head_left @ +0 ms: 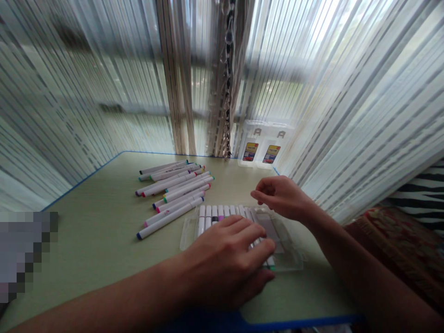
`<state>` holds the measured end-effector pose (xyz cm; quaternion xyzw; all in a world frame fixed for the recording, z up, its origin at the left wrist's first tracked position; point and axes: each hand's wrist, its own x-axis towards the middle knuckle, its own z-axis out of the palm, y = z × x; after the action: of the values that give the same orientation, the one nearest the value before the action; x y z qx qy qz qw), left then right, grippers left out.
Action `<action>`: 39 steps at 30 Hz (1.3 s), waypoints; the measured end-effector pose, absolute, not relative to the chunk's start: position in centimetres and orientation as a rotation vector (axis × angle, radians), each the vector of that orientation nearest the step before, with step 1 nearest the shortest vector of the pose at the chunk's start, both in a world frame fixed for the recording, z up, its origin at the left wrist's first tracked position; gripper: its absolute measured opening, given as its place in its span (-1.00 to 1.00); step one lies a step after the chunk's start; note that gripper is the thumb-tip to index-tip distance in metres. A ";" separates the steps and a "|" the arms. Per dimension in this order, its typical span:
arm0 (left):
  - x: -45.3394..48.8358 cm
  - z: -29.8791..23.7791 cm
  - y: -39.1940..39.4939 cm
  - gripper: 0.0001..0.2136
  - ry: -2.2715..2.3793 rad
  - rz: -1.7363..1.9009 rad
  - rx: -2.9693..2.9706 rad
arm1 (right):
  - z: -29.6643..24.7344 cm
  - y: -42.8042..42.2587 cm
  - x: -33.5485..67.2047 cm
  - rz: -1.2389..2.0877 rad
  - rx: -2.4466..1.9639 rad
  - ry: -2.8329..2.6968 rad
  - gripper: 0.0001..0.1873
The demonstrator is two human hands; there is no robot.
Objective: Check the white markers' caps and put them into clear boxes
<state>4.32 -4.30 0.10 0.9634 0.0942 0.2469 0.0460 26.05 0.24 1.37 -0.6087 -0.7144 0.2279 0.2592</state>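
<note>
My left hand (231, 259) reaches over a clear plastic case (293, 263) that holds a row of white markers (208, 212). Its fingers curve down over them, and a marker with a green end (270, 267) shows between thumb and fingers. Much of the row is hidden under this hand. Above the right side of the case, my right hand (280, 196) hovers with thumb and fingertips brought together; nothing shows between them. To the left of the case, several white markers (173, 218) with coloured ends lie loose in a spread pile.
A clear case lid (265, 138) with two labels stands upright at the table's far corner, against string curtains (208, 92). The light table (104, 199) has a blue edge. At the right is a patterned fringed cloth (391, 240); a blurred-out object (21, 254) sits at the left.
</note>
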 end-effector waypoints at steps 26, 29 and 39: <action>-0.3 -1.3 4.6 -0.84 1.044 1.018 2.568 | -1.2 1.8 26.0 0.190 -1.565 -1.819 -0.59; -0.2 -1.4 4.6 -0.83 1.022 1.021 2.571 | -1.3 1.9 26.0 0.201 -1.560 -1.822 -0.59; 0.0 -1.2 3.9 -0.81 1.031 0.973 2.554 | -1.4 1.9 26.0 0.237 -1.559 -1.840 -0.58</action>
<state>-0.01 3.93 -1.23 0.8690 0.3507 0.3312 0.1101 26.00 1.93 -1.41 -0.6021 -0.7109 0.0917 0.3515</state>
